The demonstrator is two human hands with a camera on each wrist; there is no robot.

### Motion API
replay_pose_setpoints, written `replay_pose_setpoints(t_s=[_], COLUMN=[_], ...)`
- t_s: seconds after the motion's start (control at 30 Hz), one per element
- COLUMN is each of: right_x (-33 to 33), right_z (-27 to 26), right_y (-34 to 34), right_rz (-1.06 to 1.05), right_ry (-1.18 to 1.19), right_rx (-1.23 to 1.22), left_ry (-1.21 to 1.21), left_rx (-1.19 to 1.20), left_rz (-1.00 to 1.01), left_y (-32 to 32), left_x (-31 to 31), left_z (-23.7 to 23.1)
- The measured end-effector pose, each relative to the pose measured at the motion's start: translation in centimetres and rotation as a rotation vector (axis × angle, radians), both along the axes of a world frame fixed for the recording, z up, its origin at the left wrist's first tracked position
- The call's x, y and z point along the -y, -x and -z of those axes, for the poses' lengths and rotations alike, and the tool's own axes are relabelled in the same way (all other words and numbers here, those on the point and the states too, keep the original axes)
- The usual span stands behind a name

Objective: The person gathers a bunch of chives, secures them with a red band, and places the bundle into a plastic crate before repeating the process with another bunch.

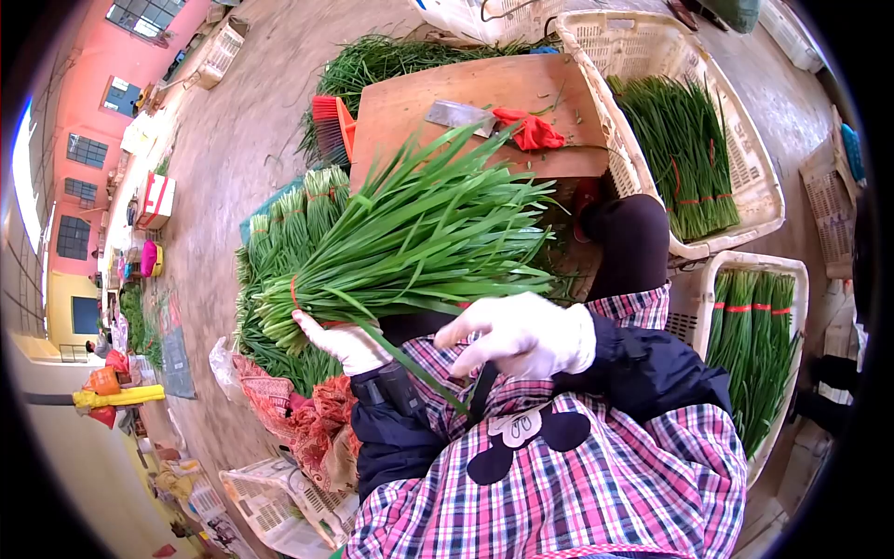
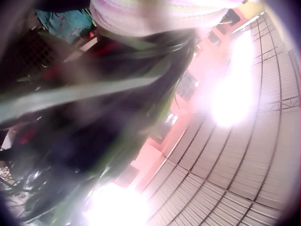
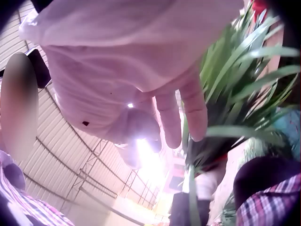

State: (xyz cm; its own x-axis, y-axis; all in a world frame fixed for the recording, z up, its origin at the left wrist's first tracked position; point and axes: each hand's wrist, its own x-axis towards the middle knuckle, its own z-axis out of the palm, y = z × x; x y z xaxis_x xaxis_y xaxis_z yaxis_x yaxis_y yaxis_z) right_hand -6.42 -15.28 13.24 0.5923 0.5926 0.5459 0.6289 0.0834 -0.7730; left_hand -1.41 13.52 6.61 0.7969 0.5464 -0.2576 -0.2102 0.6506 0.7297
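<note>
A large bunch of garlic chives (image 1: pixel 419 233) with long flat green leaves and a red band (image 1: pixel 294 291) near its pale stem end lies across the lap in the head view. My white-gloved left hand (image 1: pixel 345 345) grips it from below by the stems, the thumb beside the band. Over the near edge of the leaves is my gloved right hand (image 1: pixel 521 335), its fingers loosely extended with nothing held. One long loose leaf (image 1: pixel 419 373) droops from the bunch toward the apron, between the hands. In the right wrist view, the right fingers (image 3: pixel 193 115) point down beside the leaves.
A wooden board (image 1: pixel 410 93) ahead bears a wide metal blade (image 1: pixel 456 115) and a red cloth (image 1: pixel 533 129). Banded chive bunches (image 1: pixel 289 219) are stacked at left. Plastic crates (image 1: pixel 768 177) of chives stand at right, and a red-bristled brush (image 1: pixel 331 126) leans against the board.
</note>
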Motion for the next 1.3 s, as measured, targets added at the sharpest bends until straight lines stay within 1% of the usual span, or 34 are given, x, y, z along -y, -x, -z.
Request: replay_pose_setpoints(t_s=[0.03, 0.1, 0.13, 0.17, 0.2, 0.23, 0.3, 0.33, 0.43, 0.5, 0.63, 0.77, 0.8, 0.87, 0.9, 0.93, 0.97, 1.03, 1.1, 1.13, 1.17, 1.23, 1.27, 1.3], right_x=[1.1, 2.3, 2.9, 3.5, 3.5, 3.3, 3.1, 2.9, 2.6, 2.6, 2.4, 1.8, 1.5, 0.7, 0.3, 0.5, 1.5, 2.9, 4.2, 5.2, 6.4, 6.7, 6.6, 6.1], right_z=[-0.4, -0.5, -0.8, -1.3, -2.2, -2.2, -1.6, -1.3, -0.4, -0.3, 0.1, 1.1, 1.4, 1.1, 0.6, -0.2, -0.1, -0.5, -0.6, 0.2, 0.3, -1.2, -1.3, -1.9], right_y=[-0.1, -0.6, -0.8, -1.0, -1.0, -1.4, -2.5, -3.1, -4.0, -4.4, -5.0, -5.4, -5.4, -5.2, -5.1, -5.1, -5.4, -4.9, -3.7, -3.5, -2.8, -1.6, -1.8, -2.2], right_rz=[0.099, 0.243, 0.333, 0.425, 0.519, 0.619, 0.773, 0.822, 0.842, 0.804, 0.755, 0.73, 0.711, 0.549, 0.449, 0.493, 0.476, 0.231, -0.087, -0.211, -0.238, -0.225, -0.244, -0.041], right_ry=[0.031, -0.062, -0.038, -0.014, -0.045, -0.064, 0.003, 0.065, 0.183, 0.286, 0.328, 0.299, 0.209, -0.309, -0.571, -0.795, -0.919, -1.221, -1.112, -0.983, -0.834, -0.612, -0.509, -0.194], right_rx=[0.013, -0.192, -0.223, -0.251, -0.32, -0.265, -0.048, -0.002, 0.01, -0.036, -0.1, -0.126, -0.128, -0.556, -0.763, -0.841, -0.752, -0.735, -0.54, -0.503, -0.564, -0.791, -0.802, -0.581], left_ry=[-0.003, -0.008, -0.047, -0.032, -0.017, -0.002, -0.047, -0.057, -0.07, -0.073, -0.113, -0.114, -0.108, -0.096, -0.153, -0.12, -0.086, -0.04, 0.033, -0.025, -0.031, -0.04, -0.04, -0.022], left_rx=[-0.025, -0.08, -0.109, -0.101, -0.091, -0.083, -0.094, -0.105, -0.09, -0.078, -0.055, -0.081, -0.083, -0.096, -0.099, -0.131, -0.159, -0.172, -0.215, -0.15, -0.166, -0.2, -0.232, -0.204], left_rz=[-0.022, -0.064, -0.086, -0.084, -0.085, -0.085, -0.103, -0.102, -0.079, -0.065, -0.025, -0.019, -0.016, -0.006, -0.004, -0.004, -0.006, 0.022, 0.036, 0.051, 0.034, -0.004, -0.028, -0.02], left_y=[-0.1, -0.2, -0.1, -0.2, -0.3, -0.3, -0.3, -0.2, 0.1, 0.2, 0.1, 0.3, 0.4, 0.3, 0.2, 0.1, 0.0, 0.1, 0.2, 0.2, 0.2, 0.3, 0.4, 0.5], left_x=[0.0, 0.2, 0.2, 0.4, 0.6, 0.7, 0.6, 0.6, 1.0, 1.0, -0.3, 0.9, 1.2, 1.3, 0.8, 0.6, 0.5, 0.5, -0.9, -1.3, -1.5, -1.5, -0.8, -0.8], left_z=[-0.2, -0.5, -0.6, -0.9, -1.1, -1.2, -1.0, -1.0, -1.6, -1.5, -0.1, -1.1, -1.3, -1.2, -0.5, -0.1, 0.0, -0.2, 1.0, 1.7, 1.7, 1.8, 0.8, 0.7])
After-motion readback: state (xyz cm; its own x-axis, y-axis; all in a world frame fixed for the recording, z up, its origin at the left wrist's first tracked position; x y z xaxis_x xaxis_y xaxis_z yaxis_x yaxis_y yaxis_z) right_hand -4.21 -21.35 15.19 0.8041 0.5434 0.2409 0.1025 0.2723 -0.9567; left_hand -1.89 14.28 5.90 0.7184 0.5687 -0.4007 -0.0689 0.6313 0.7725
